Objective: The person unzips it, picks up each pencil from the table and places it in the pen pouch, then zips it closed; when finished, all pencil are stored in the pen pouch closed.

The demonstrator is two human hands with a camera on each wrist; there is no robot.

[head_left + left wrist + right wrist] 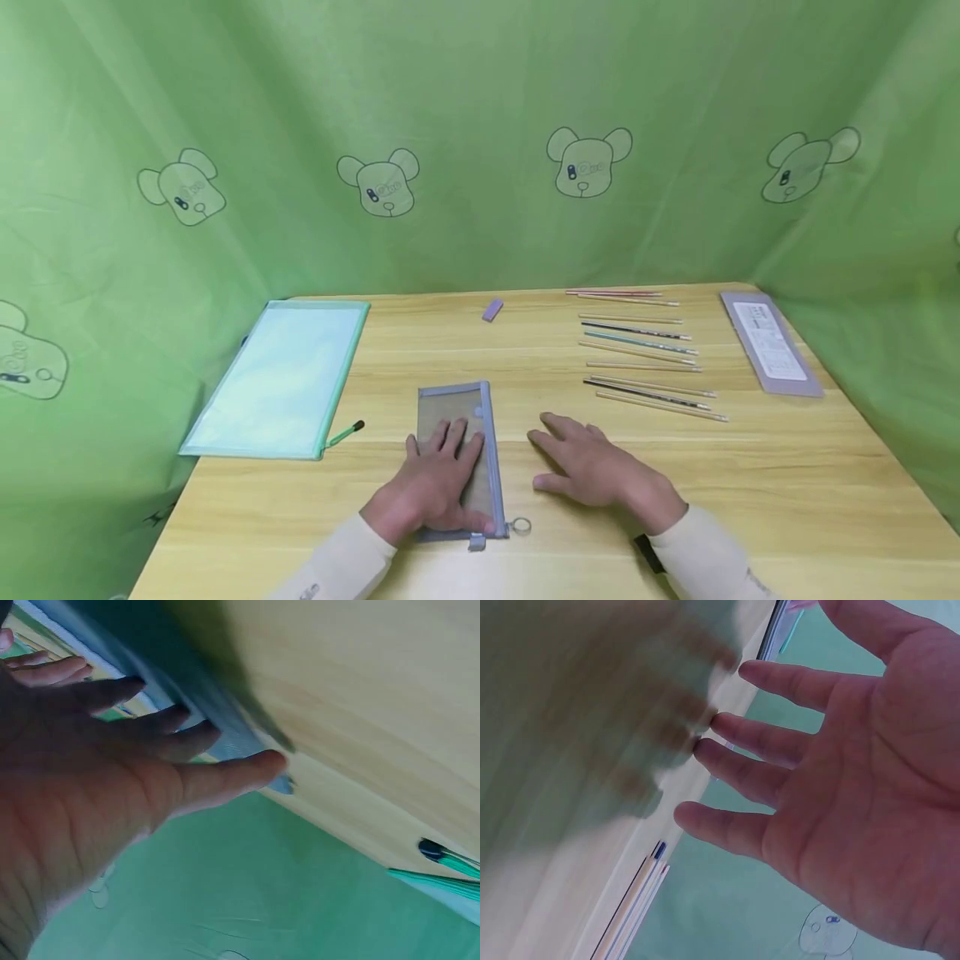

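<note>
A grey mesh zip pouch [480, 483] lies flat on the wooden table, its zipper along the right side and a metal ring at the near right corner. My left hand [442, 483] rests on the pouch with fingers spread and straight. In the left wrist view the left hand's fingertips [271, 762] are beside the pouch's edge. To the right of the pouch, my right hand [588, 462] holds nothing; its fingers are extended. In the right wrist view the right hand's palm [855, 772] shows, with fingertips at the table surface.
Several pencils [645, 367] lie in a column at the back right. Beyond them is a lilac packet [787, 379] with a white label. A purple eraser [492, 310] lies near the back edge. At the left, a green-edged zip folder [277, 375] overhangs the table side.
</note>
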